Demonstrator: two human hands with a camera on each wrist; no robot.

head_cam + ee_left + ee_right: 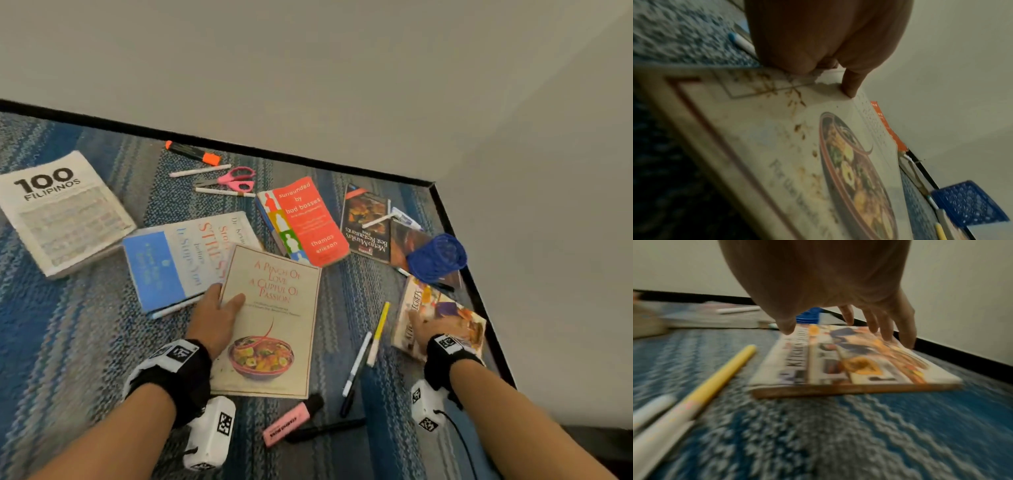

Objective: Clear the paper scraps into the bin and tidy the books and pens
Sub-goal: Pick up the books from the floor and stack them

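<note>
A cream cookbook [274, 322] [777, 146] lies on the blue carpet, partly over a blue-and-white book [185, 260]. My left hand [226, 296] [830, 73] grips its left edge, thumb on the cover and fingers curled under. My right hand [419, 325] [838, 331] hovers spread over a colourful kitchen book [459, 318] [838, 366], fingertips at its far edge and thumb by its near left corner, not closed around it. A blue mesh bin [436, 257] [968, 204] [807, 316] lies on its side behind that book. A yellow pen [378, 332] [719, 374] lies between the two books.
More books lie about: a white one [61, 212], a red one [308, 222], a dark restaurant guide [366, 222]. Pink scissors [233, 180], an orange highlighter [193, 153], a pink highlighter [291, 421] and several pens are scattered. Walls with black skirting close the corner at the right.
</note>
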